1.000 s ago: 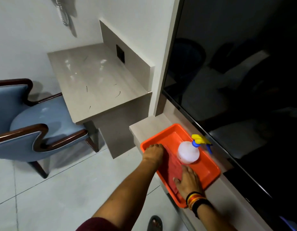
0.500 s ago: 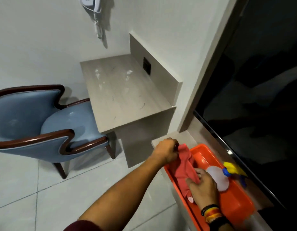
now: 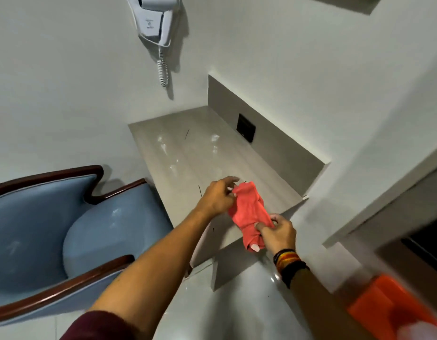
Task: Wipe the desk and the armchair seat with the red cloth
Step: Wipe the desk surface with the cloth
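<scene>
Red cloth (image 3: 249,212) is held bunched in the air between both hands, above the near right part of the worktop (image 3: 200,153); whether it touches the surface cannot be told.

Left hand (image 3: 216,198): thumb and bent fingers are pinched on the cloth's upper end, with the index finger stretched forward and free. A dark red sleeve (image 3: 97,326) is seen at the elbow.

Right hand (image 3: 277,235): closed around the cloth's lower end, thumb pressed over the fabric; a small tail of cloth with a pale tag hangs below the fist. Stacked bracelets (image 3: 289,263) are worn at the wrist.

Worktop: pale, glossy, marked with whitish smears and a few thin dark strands. It is bounded at the far side by the wall and at the right by a raised back panel carrying a dark socket plate (image 3: 246,127). The near and left edges are open. The surface is otherwise bare.

Blue armchair (image 3: 35,231), with dark wood trim, stands at the left; its seat (image 3: 109,231) is tucked just beside the worktop's left edge, partly under it. The left forearm passes over the chair's near arm.

A white wall-mounted hair dryer (image 3: 154,18) with a coiled cord hangs above the worktop. An orange tray (image 3: 394,307), blurred, is seen at the lower right, well apart from the hands.
</scene>
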The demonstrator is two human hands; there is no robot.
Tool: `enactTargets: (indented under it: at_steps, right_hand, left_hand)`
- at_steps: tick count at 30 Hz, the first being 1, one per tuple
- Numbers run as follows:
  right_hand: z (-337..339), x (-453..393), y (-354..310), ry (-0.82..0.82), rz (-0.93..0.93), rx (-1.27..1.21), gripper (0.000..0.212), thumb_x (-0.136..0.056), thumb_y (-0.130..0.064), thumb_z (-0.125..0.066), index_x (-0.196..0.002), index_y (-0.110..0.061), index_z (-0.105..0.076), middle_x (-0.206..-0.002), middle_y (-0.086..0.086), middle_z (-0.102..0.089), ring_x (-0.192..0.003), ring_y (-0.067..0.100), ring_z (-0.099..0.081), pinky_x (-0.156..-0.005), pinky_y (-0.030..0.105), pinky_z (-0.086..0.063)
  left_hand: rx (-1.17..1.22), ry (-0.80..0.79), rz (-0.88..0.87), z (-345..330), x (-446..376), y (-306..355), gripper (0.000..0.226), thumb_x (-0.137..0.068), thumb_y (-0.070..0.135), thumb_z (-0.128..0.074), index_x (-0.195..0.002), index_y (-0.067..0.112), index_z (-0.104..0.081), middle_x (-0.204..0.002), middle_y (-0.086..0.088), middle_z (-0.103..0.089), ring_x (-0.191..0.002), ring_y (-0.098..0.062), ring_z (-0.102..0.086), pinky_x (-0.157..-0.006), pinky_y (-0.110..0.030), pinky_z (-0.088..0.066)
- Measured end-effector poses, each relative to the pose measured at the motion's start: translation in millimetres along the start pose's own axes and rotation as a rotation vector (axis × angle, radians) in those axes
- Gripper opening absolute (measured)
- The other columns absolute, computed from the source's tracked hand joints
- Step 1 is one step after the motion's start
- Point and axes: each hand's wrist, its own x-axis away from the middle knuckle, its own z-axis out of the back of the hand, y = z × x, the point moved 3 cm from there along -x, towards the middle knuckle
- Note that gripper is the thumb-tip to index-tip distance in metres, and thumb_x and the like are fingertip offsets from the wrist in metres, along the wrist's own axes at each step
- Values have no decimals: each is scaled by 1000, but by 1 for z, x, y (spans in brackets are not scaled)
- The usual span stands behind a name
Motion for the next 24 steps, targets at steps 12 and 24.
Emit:
enactTargets:
  at_steps: [12,24]
  right_hand:
    - [-110,-84,33,-186,495,785,76,-101,-64,-16,-165,-23,-9,-174,5,-1,-161,28,-2,-129,57,-11]
    - [-97,-202,28,-143,563,926,69,-102,-54,-16,-165,-26,-10,-175,1,-6,-162,26,-2,-127,63,1]
  left_hand:
    - [-452,319,162,13,-34,-147,57,-113,28,-30,-162,0,-28,-171,-23,-24,-161,-38,-19,-133,-49,-13]
    - [-481,394,266,1,-47,-175,66,-110,37,-13,-165,1,-15,-175,-19,-9,-165,-30,0,-134,-48,0]
